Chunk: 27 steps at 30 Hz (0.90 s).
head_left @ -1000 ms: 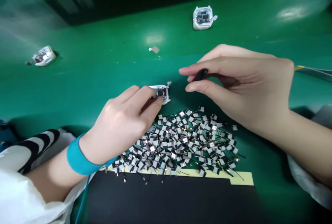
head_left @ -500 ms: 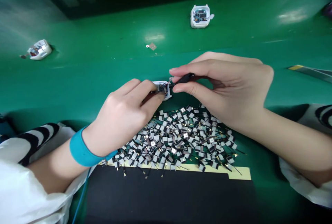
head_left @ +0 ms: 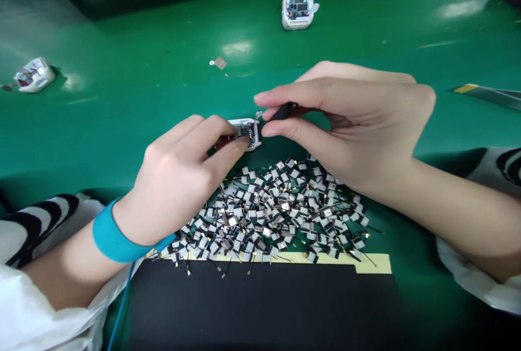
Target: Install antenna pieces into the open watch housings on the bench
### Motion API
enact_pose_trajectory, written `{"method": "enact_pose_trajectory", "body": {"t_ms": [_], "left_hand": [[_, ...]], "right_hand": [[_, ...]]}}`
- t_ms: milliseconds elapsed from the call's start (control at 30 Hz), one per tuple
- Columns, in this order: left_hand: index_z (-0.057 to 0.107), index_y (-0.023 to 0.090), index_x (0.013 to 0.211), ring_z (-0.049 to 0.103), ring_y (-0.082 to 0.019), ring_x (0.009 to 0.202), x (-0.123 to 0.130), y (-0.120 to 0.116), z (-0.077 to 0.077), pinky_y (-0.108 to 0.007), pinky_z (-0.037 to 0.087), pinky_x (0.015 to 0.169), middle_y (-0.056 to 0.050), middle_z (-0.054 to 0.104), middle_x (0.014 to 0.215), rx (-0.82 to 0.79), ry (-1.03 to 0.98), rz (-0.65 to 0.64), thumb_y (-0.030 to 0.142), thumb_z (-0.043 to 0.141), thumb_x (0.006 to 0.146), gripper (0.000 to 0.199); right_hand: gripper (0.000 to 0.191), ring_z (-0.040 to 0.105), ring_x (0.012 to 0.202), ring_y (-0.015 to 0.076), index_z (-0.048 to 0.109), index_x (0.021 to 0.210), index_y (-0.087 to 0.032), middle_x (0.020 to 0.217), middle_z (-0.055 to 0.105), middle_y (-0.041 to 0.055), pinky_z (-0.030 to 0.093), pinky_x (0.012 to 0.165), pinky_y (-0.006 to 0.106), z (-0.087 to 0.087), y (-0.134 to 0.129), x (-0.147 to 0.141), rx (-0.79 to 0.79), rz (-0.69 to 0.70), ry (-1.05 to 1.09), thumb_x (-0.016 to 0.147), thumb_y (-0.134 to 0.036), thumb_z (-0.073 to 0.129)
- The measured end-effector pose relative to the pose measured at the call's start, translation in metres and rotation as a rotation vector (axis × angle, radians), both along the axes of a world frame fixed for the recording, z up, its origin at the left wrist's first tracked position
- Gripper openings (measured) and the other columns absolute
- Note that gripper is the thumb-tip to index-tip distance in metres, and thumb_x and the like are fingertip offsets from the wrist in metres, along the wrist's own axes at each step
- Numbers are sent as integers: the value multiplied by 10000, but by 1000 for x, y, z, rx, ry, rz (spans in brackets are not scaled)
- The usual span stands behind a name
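My left hand (head_left: 183,155), wearing a teal wrist strap, is closed on a small white watch-like case (head_left: 254,144) with a circuit board inside. Its fingers reach over the board and hide the case's left part. In my right hand (head_left: 350,117), a short black tool (head_left: 285,112) is pinched between thumb and fingers; its exact kind cannot be made out. This tool lies just right of the case, apart from it. A small silvery part (head_left: 259,115) sticks out at the case's upper right corner.
A pile of small square parts with short black cables (head_left: 264,204) spreads just below my hands, over a yellow strip (head_left: 374,264) and near a black mat (head_left: 252,307). Two more white cases (head_left: 298,9) stand farther back. A yellow-ended metallic item (head_left: 484,93) lies right.
The black tool in my right hand has drawn slightly away from the case. My left hand still holds the case. The whole view has shifted a little.
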State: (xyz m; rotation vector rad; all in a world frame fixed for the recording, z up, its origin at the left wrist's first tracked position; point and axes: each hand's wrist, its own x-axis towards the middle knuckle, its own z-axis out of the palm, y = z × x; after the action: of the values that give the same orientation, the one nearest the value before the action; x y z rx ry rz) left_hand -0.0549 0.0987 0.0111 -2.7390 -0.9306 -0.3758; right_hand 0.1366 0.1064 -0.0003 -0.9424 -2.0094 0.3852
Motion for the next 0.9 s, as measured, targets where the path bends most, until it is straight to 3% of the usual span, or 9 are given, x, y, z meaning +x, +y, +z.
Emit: {"method": "enact_pose_trajectory", "body": {"t_ms": [200,433,633,900], "left_hand": [[586,164,873,521,-154,698,0,0,-1,-245,369,541,-42,585,783,11,0,-10,179,496,805,114],[586,149,832,482,-123,636,0,2,-3,-220,328,513,-27,555,719,51,-12,-15,186,466,824,126],[578,113,767,486,-113,611,3,0,-2,-215,336,508,-24,543,671,31,-31,9,165,440,833,161],[580,171,735,498,-109,614,3,0,-3,-206,343,510,13,525,661,70,43,50,187,355,863,260]], "right_hand": [[142,582,705,88,632,882,-212,742,633,-42,467,619,200,2,-2,-4,-7,-29,-66,781,-271,551],[113,591,660,90,602,749,-197,694,627,-54,457,553,186,3,-6,-9,16,-114,-126,749,-309,586],[135,581,644,68,561,677,-165,649,611,-51,429,513,167,0,0,-8,93,-21,-99,761,-269,582],[164,578,652,114,519,629,-196,641,586,-31,439,509,224,-2,-3,-14,48,-66,-96,781,-251,542]]}}
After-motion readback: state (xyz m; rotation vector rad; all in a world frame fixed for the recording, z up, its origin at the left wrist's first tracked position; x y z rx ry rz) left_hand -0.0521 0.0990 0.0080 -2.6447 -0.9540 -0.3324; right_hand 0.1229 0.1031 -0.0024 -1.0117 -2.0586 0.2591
